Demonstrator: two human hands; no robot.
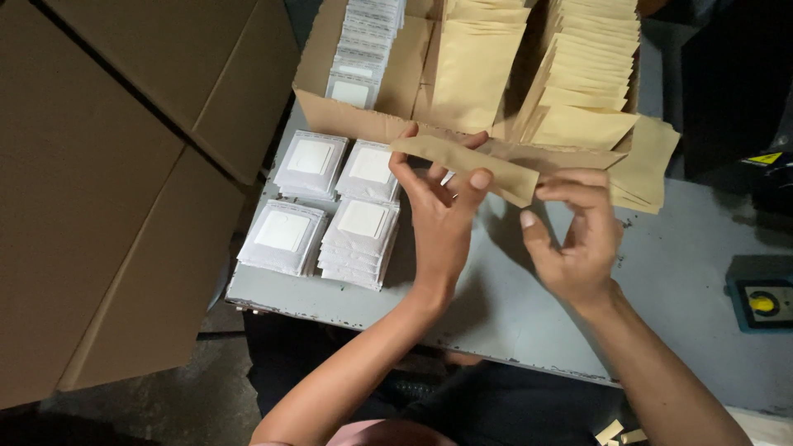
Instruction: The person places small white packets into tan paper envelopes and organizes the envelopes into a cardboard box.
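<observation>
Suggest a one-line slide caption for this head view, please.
Left hand and right hand hold a brown paper envelope above a grey table, beside stacked white pouches.

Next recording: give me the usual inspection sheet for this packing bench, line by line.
Surface: grey metal table, paint worn and scuffed along the near edge.
Job's things: one brown paper envelope held above the table by both hands; open cardboard box behind it holds rows of more brown envelopes and a row of white sachets.
Clutter: four stacks of white sachets on the table's left part; a few loose envelopes beside the box.
Hands: left hand pinches the envelope's middle; right hand holds its right end.
Cables: nothing seen.
Surroundings: large closed cartons on the left; blue box with a yellow button on the right.
</observation>
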